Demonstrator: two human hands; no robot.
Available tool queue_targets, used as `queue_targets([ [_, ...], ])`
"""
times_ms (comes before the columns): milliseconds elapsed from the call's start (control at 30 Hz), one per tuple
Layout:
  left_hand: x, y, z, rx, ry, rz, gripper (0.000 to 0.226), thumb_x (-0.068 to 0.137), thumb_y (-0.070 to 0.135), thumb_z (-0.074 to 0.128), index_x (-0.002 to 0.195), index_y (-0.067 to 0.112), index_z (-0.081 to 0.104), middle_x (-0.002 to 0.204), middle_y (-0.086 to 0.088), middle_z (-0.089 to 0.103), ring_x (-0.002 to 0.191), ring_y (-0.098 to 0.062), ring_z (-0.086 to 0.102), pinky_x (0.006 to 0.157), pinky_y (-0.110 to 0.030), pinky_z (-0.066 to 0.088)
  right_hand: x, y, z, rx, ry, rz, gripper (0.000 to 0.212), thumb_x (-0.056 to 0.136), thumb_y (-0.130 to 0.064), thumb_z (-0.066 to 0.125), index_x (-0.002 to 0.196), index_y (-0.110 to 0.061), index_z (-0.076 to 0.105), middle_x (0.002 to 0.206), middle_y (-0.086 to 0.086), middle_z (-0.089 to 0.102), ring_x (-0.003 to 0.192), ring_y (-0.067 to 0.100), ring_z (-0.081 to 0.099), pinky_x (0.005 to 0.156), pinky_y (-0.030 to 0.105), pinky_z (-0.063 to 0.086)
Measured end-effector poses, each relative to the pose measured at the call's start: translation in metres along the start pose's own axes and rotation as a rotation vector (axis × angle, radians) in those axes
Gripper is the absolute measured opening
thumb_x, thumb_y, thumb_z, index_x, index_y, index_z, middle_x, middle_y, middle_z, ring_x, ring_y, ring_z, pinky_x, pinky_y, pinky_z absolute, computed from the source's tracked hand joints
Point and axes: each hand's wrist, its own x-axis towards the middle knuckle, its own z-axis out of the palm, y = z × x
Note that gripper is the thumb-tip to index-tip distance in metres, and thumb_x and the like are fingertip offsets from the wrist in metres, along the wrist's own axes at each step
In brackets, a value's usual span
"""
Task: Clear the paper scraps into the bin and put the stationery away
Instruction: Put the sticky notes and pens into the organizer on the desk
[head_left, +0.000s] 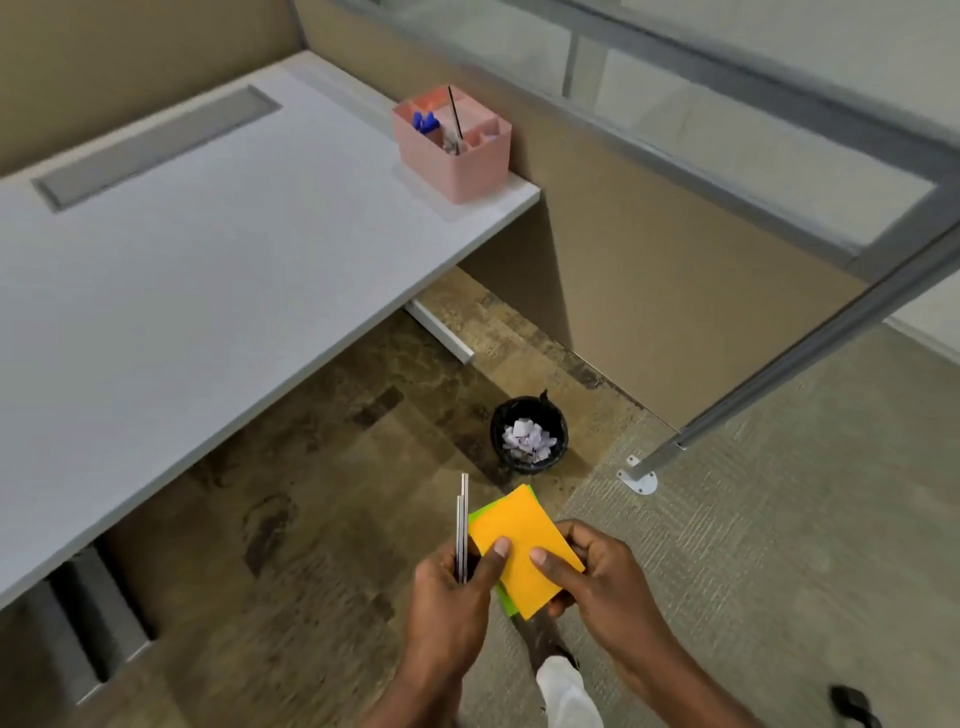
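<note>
Paper scraps (527, 440), white and pale purple, lie heaped inside a small round black bin (529, 434) on the patterned floor (332, 467), just off the corner of the pale grey worktop (208, 270) and near the foot of a tan partition (649, 270). At the worktop's far right corner stands a pink organiser (457, 143) with blue pens (426, 122) and a thin dark stick upright in its compartments; a grey cable hatch (156, 145) is set into the surface further left. Nothing lies between the hands and the bin. A stack of coloured sheets (522, 548), orange on top with green showing at its left edge, is held over the floor in front of the bin, tilted, its long axis running from upper left to lower right. The left hand (457, 587) is curled, thumb pressed on the orange sheet, and also grips thin grey-white strips (462, 525) that stand nearly upright, pointing away from the person. The right hand (597, 577) pinches the stack's right edge, thumb on top, fingers underneath.
</note>
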Motion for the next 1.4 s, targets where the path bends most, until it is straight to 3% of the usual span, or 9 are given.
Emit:
queue_targets([
  [167,-0.033,0.024,-0.022,-0.082,0.024,0.014,0.019,0.098,0.026,0.071,0.085,0.013,0.076,0.068,0.005,0.074,0.053,-0.006,0.059,0.048,-0.017,0.043,-0.034,-0.032,0.019,-0.015,-0.009,-0.05,0.018,0.099,-0.03,0.071,0.114,-0.021,0.075,0.093,0.005,0.08,0.079,0.041,0.074,0.066,0.045,0.064],
  [333,-0.054,0.041,-0.048,-0.076,-0.001,0.12,0.019,0.102,0.023,0.065,0.087,0.012,0.071,0.056,0.014,0.065,0.044,0.003,0.053,0.044,-0.011,0.04,-0.056,-0.053,0.046,0.041,0.019,-0.103,0.036,0.094,-0.045,0.067,0.118,-0.019,0.075,0.097,0.007,0.08,0.078,0.034,0.075,0.064,0.039,0.063],
  [533,-0.066,0.04,-0.075,-0.093,0.008,0.165,0.022,0.103,0.028,0.062,0.106,0.01,0.072,0.068,0.017,0.072,0.052,0.005,0.06,0.048,-0.01,0.044,-0.072,-0.069,0.083,0.639,0.22,0.039,0.06,0.095,-0.063,0.055,0.122,-0.013,0.073,0.109,0.011,0.08,0.103,0.03,0.076,0.091,0.051,0.06],
  [667,-0.077,0.032,-0.077,-0.068,-0.011,0.166,0.029,0.105,0.029,0.06,0.118,0.006,0.071,0.078,-0.011,0.069,0.048,-0.008,0.059,0.048,-0.01,0.044,-0.082,-0.082,0.103,0.9,0.363,0.08,0.066,0.098,-0.07,0.05,0.115,-0.01,0.072,0.1,0.012,0.078,0.092,0.03,0.076,0.082,0.048,0.059],
  [767,-0.083,0.027,-0.079,-0.059,-0.017,0.156,0.029,0.104,0.036,0.058,0.119,0.015,0.071,0.081,-0.007,0.07,0.057,-0.003,0.063,0.053,-0.013,0.048,-0.084,-0.087,0.117,0.899,0.443,0.055,0.068,0.098,-0.071,0.047,0.114,-0.011,0.073,0.1,0.012,0.078,0.089,0.029,0.076,0.081,0.047,0.06],
  [967,-0.079,0.045,-0.094,-0.039,0.037,0.184,0.024,0.103,0.039,0.06,0.109,0.02,0.074,0.088,0.013,0.08,0.072,0.0,0.072,0.061,-0.016,0.052,-0.076,-0.098,0.126,0.549,0.328,-0.08,0.021,0.106,-0.027,0.06,0.101,-0.024,0.08,0.088,-0.014,0.082,0.078,0.007,0.078,0.061,0.029,0.061],
  [1067,-0.067,0.057,-0.099,-0.049,0.065,0.201,0.026,0.102,0.038,0.061,0.104,0.017,0.075,0.082,0.007,0.078,0.066,-0.002,0.067,0.059,-0.021,0.051,-0.065,-0.097,0.127,0.307,0.311,-0.185,0.026,0.103,-0.013,0.065,0.099,-0.035,0.077,0.09,-0.026,0.079,0.088,-0.004,0.075,0.072,0.023,0.059],
  [1300,-0.029,0.071,-0.08,-0.027,0.118,0.197,0.043,0.099,0.056,0.06,0.101,0.016,0.073,0.095,-0.018,0.077,0.086,-0.046,0.07,0.075,-0.06,0.059,-0.029,-0.107,0.094,-0.072,0.151,-0.28,0.04,0.102,-0.021,0.068,0.14,-0.032,0.063,0.122,-0.02,0.071,0.106,-0.005,0.07,0.085,0.019,0.06],
  [1400,-0.016,0.088,-0.061,-0.035,0.11,0.184,0.043,0.102,0.053,0.057,0.104,0.013,0.073,0.095,-0.016,0.079,0.091,-0.046,0.071,0.079,-0.065,0.059,-0.012,-0.112,0.076,-0.296,0.049,-0.287,0.062,0.104,-0.047,0.055,0.161,-0.029,0.038,0.155,-0.004,0.054,0.135,0.014,0.058,0.106,0.041,0.055],
])
